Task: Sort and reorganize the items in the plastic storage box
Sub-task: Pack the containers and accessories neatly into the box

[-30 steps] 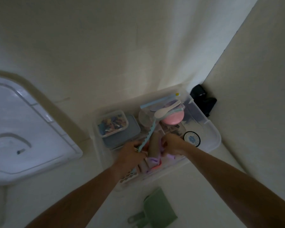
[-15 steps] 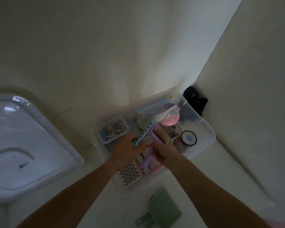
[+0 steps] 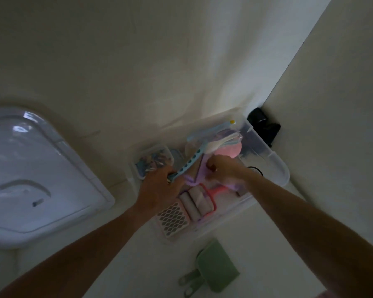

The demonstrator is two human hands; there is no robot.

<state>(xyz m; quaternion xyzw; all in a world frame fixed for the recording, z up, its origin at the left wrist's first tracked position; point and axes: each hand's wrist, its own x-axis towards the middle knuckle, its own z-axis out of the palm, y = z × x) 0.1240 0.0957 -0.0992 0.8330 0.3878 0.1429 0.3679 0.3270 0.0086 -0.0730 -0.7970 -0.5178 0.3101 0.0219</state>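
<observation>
Clear box on pale floor in wall corner, crowded with small items. Left hand curled round near end of blue holed strip; right hand pinching lilac cloth mid-box. Green dustpan near, white lid left.

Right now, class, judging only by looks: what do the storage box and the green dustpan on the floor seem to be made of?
Storage box: probably clear, glossy plastic; the contents show through its walls and the rim catches light.
Green dustpan: likely opaque moulded plastic with a matt finish; even pale green, no highlights, though the dim, blurred picture leaves this uncertain.
</observation>
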